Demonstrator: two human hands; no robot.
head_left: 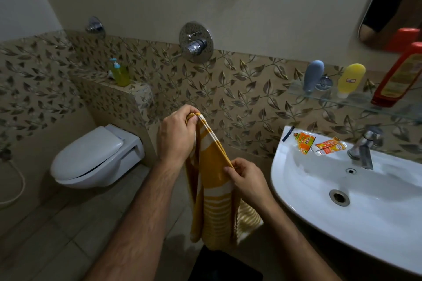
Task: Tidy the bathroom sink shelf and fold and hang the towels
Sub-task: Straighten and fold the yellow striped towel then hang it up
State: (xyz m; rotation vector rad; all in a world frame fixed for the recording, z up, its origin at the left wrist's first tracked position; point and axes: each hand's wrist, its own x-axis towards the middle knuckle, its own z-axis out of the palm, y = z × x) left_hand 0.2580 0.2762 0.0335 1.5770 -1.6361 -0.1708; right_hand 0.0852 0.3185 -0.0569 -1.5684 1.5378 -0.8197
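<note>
We hold the yellow towel [214,191] up in front of us, left of the sink [356,191]. Our left hand [175,137] grips its bunched top edge, fingers curled tight around it. Our right hand [246,180] pinches a side edge lower down. On the glass shelf [356,100] above the sink stand three bottles.
</note>
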